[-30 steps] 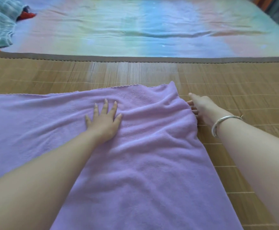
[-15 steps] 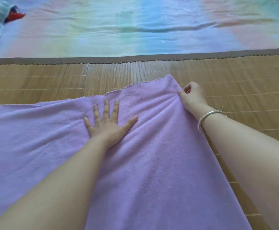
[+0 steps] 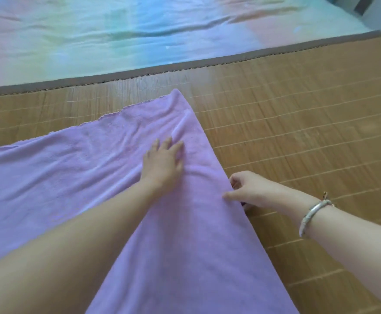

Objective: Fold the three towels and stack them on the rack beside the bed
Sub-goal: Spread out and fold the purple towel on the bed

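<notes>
Since a moment ago, my right hand (image 3: 245, 191) has slid down the side edge of the purple towel (image 3: 121, 182), closer to me, and my left hand (image 3: 163, 163) has moved over toward that same edge. My left hand lies flat on the towel with its fingers straight, pressing the cloth down. My right hand pinches the towel's edge: the thumb lies on top and the other fingers curl under it. Both hands are near each other but not touching.

The towel lies spread out on the bamboo mat (image 3: 298, 114), and its far corner points toward the rainbow sheet (image 3: 117, 30) beyond the mat. It has some soft wrinkles by my left hand. I see only 1 towel here. The other 2 and the rack are not in sight.

I think I am still on towel 1, just getting it smooth and ready to fold. Next I should lift the edge I am holding and bring it over to the other side. My flat hand should keep the cloth from sliding, and the edges should line up.
</notes>
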### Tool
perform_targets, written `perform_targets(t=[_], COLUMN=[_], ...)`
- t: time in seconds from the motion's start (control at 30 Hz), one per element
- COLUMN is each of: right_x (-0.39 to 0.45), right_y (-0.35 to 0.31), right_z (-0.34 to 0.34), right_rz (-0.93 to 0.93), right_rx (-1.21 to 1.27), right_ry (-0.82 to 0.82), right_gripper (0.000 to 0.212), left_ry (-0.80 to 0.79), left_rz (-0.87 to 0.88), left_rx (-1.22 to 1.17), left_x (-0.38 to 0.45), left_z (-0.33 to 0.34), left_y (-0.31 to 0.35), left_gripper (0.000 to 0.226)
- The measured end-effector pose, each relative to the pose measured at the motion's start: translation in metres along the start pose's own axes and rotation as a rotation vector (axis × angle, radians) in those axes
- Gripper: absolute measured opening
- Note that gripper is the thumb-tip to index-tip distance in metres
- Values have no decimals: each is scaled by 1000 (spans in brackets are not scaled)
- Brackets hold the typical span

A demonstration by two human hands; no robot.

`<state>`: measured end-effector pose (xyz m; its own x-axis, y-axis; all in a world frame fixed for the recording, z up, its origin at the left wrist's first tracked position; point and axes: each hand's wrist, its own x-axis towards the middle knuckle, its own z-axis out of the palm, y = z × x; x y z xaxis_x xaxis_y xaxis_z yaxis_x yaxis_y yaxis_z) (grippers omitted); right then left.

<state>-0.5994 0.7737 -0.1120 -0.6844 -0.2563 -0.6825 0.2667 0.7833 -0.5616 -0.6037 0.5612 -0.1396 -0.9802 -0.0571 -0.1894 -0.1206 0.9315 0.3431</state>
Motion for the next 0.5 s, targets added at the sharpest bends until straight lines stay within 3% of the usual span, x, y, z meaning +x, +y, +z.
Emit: perform_targets(t=[0.07, 0.13, 0.23, 0.33, 0.4, 0.5], right_x=[-29, -51, -81, -101, -115, -133], right_y=[23, 38, 55, 58, 51, 26], right_z=[4, 9, 23, 41, 50, 63], right_rz=[20, 25, 13, -66, -101, -137], right_rx=[-1, 36, 115, 175, 259, 306], right_ry=[-58, -96, -131, -125, -112, -121], right_gripper=[10, 12, 19, 13, 11, 11], left_ry=[-59, -73, -147, -223, -195, -96], left_rz=[84, 36, -151, -195, -202, -221], left_rx=[-91, -103, -150, -114, -135, -325], left_x=[-22, -39, -54, -61, -67, -83], left_z=[8, 18, 29, 32, 24, -10], left_y=[47, 82, 113, 113, 109, 90], left_gripper=[39, 35, 63, 86, 77, 45])
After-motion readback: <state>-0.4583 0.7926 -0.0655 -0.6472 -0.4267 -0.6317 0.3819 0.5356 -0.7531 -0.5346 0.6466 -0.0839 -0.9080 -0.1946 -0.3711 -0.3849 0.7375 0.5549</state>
